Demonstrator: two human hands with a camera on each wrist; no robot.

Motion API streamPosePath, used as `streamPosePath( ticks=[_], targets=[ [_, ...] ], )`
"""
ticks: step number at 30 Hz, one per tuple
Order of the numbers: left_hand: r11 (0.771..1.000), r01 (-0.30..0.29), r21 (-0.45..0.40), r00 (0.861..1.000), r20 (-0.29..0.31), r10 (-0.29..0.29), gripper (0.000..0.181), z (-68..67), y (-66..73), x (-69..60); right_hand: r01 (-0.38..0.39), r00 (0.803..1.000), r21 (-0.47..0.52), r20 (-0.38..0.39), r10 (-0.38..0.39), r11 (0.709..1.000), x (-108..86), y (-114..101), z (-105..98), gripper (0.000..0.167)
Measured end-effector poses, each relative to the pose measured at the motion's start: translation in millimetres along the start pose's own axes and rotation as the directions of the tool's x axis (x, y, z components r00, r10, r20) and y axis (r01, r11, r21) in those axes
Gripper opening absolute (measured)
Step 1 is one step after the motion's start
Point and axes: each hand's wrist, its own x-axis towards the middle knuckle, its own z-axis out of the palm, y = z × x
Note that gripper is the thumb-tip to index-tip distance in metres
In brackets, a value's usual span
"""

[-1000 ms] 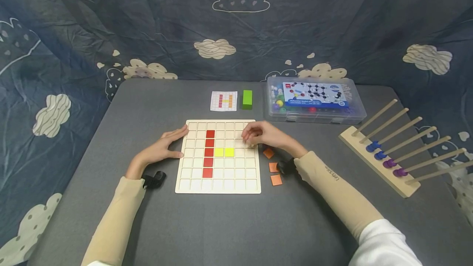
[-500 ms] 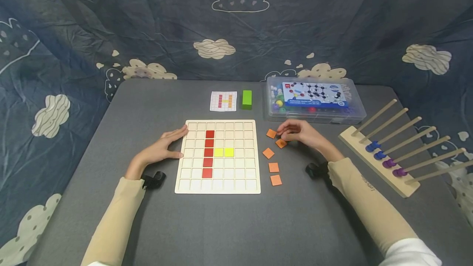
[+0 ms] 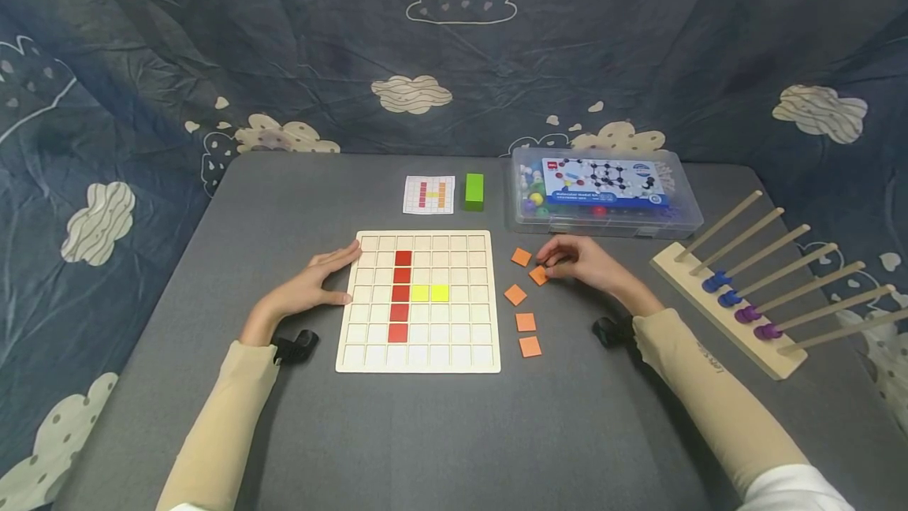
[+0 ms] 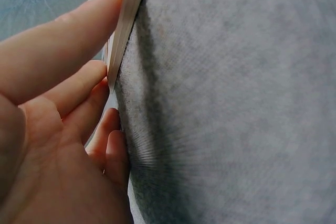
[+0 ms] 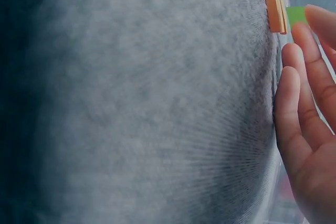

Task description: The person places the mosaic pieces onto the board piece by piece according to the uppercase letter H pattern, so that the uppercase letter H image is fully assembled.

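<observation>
Left hand [image 3: 305,286] spread, thumb and fingertips apart and touching the left edge of the grid board [image 3: 418,355], gripping nothing. Right hand [image 3: 574,261] loosely bent, thumb and fingertips close together at an orange tile [image 3: 538,276] right of the board on the table [image 3: 426,440]; cannot tell whether pinched. Four other orange tiles [image 3: 525,322] lie nearby. Board carries five red tiles [image 3: 400,293] in a column; two yellow tiles [image 3: 440,292] extend rightward from the middle red.
</observation>
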Motion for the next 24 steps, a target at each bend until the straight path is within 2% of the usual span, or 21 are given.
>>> streamPosePath(
  ticks=[7,12,19,24],
  targets=[
    [1.0,-0.003,-0.005,1.0,0.0,0.003,0.085,-0.2,0.2,-0.3,0.054,0.999,-0.126,-0.001,-0.055,0.99,2.4,-3.0,6.3,0.021],
    [1.0,-0.001,-0.005,1.0,-0.003,0.001,0.086,0.2,0.7,-0.5,0.055,0.998,-0.222,-0.003,-0.057,0.973,4.5,-4.9,8.9,0.023],
    [1.0,0.004,-0.008,1.0,-0.007,-0.004,0.086,0.1,1.4,-0.5,0.051,0.998,-0.25,-0.008,-0.054,0.967,5.2,-5.2,9.3,0.022],
    [1.0,0.002,-0.01,1.0,-0.003,-0.002,0.086,-0.3,1.2,-0.5,0.029,1.0,-0.216,0.009,-0.027,0.976,3.5,-6.1,7.0,0.019]
  ],
)
